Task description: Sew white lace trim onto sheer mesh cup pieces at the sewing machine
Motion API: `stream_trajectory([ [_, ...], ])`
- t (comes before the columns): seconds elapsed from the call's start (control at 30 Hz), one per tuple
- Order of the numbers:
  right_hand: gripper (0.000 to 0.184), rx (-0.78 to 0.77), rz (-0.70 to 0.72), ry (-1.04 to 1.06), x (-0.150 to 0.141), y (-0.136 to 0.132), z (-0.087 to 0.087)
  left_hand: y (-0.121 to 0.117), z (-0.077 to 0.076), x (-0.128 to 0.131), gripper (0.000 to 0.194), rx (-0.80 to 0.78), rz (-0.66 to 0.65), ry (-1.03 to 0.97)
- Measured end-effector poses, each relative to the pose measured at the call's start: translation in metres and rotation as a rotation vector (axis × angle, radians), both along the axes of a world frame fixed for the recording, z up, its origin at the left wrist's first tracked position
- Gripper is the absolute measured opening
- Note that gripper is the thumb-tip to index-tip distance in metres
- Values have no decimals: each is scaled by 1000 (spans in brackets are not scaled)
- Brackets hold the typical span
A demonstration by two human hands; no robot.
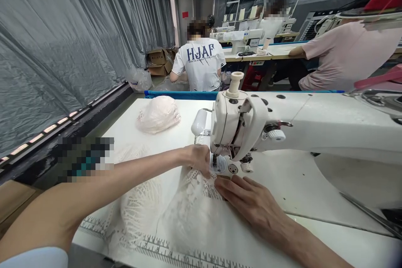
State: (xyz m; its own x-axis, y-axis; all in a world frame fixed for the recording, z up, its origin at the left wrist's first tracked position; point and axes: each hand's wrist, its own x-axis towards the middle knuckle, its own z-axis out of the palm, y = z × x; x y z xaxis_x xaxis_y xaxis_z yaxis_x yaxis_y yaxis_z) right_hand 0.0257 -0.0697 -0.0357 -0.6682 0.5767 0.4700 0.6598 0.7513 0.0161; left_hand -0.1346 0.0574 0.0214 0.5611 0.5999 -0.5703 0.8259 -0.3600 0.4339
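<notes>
Just left of the needle of a white sewing machine (232, 125), my left hand (200, 158) is closed on sheer white lace fabric (191, 205). My right hand (251, 199) lies in front of the needle area, its fingers pinching the lace's right edge. The fabric runs from under the presser foot toward me and spreads over the white table (122, 121). More white lace with a frilled pattern (141, 201) lies beneath my left forearm. A pale pink bundle of lace (160, 113) sits farther back on the left. My fingertips partly hide the stitching spot.
Scissors (370, 213) lie at the right under the machine arm. A printed ruler scale (163, 251) follows the table's front edge. A grey curtain (78, 42) hangs at left. Ahead, a person in a white shirt (201, 63) and others sit near more sewing machines (248, 39).
</notes>
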Motion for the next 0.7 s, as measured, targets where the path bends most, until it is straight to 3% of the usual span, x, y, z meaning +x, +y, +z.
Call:
stream_trajectory([
  [0.17, 34, -30, -20, 33, -1, 0, 0, -2, -1, -11, 2, 388, 80, -5],
  [0.27, 34, -65, -38, 39, -2, -1, -1, -30, -12, -22, 28, 610, 78, -100],
  [0.37, 34, -84, -46, 28, -2, -2, -2, -57, -28, -33, 35, 831, -320, -350],
  [0.47, 33, -73, -61, 27, -2, -1, -3, -67, -38, -41, 29, 920, -458, -396],
  [0.7, 37, -31, -133, -21, 0, 7, -5, -53, -42, -40, 32, 971, -431, -388],
])
